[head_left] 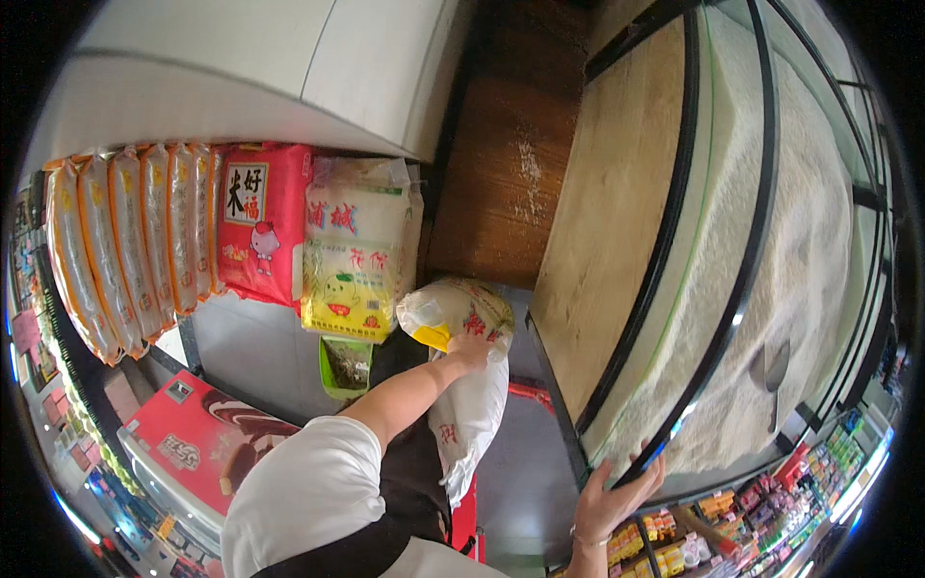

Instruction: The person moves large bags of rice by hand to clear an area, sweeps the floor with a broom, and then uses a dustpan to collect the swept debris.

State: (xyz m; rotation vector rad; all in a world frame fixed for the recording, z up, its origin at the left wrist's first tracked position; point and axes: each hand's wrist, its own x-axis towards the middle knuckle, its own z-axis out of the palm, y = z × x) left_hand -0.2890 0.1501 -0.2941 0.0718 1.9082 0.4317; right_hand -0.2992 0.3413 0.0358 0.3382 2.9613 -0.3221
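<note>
A white woven sack [472,395] with red print and a yellow patch stands in front of me, its upper part folded over. My left hand [470,353] is closed on the sack near that fold, though some fingertips are hidden. At the lower right my right hand [617,496] grips the near corner of a glass bin's black rim [708,366]. White grain [761,241] fills the bin. A metal scoop [771,374] lies on the grain, apart from both hands.
Left of the sack stand a yellow-and-white bag [352,250], a red bag [260,222] and several orange-edged bags [125,246]. A green container [344,368] sits below them, near a red-topped box [207,433]. Scattered grains lie on a brown wooden surface [496,193]. Stocked shelves [761,511] line the lower right.
</note>
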